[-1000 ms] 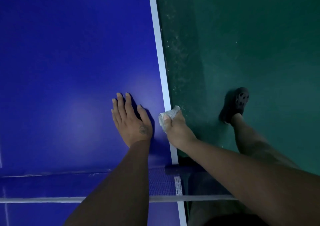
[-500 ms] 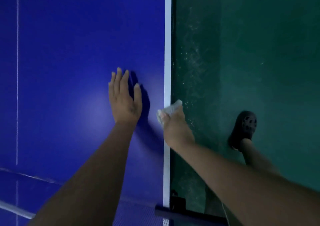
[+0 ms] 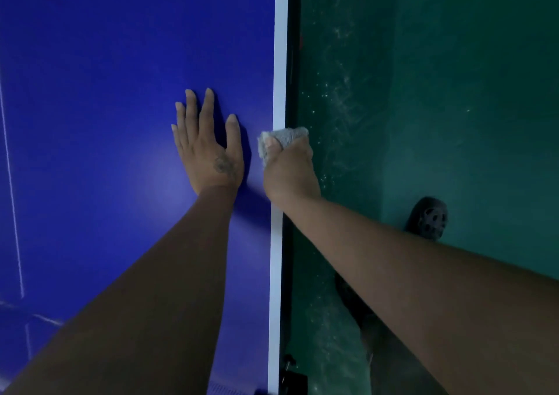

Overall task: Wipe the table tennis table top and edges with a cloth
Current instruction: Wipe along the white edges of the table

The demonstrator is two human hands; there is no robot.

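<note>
2 bare forearms reach up from the bottom of the view, 1 on each side of the white edge stripe (image 3: 279, 46) of the table (image 3: 90, 92). Nearest, just right of the stripe's low end, a small dark fitting (image 3: 292, 376) sits below the rim; what it is I cannot tell. Further along, the left hand (image 3: 208, 149) lies flat on the blue top just left of the stripe, its fingers (image 3: 208, 104) straight, slightly spread, holding nothing. The right hand (image 3: 290, 170) sits on the stripe itself, fingers curled tight round a bunched pale cloth (image 3: 284, 137), which pokes out ahead of the knuckles and lies across the stripe and over the rim. Right of the stripe lies the green floor (image 3: 453, 92), dusted with pale specks, and a dark shoe (image 3: 428, 217). Beyond the hands the stripe runs on to the top of the view.

The step in hand looks like the edge wipe. The next move probably calls for sliding the cloth further along the stripe under steady pressure, kept hooked over the rim, with the left palm moved ahead as a brace.

Against 1 second ago, the net (image 3: 233, 390) has dropped to a faint sliver at the stripe's near end, and both hands sit further along the stripe from it. The grip and the flat palm are unchanged.
</note>
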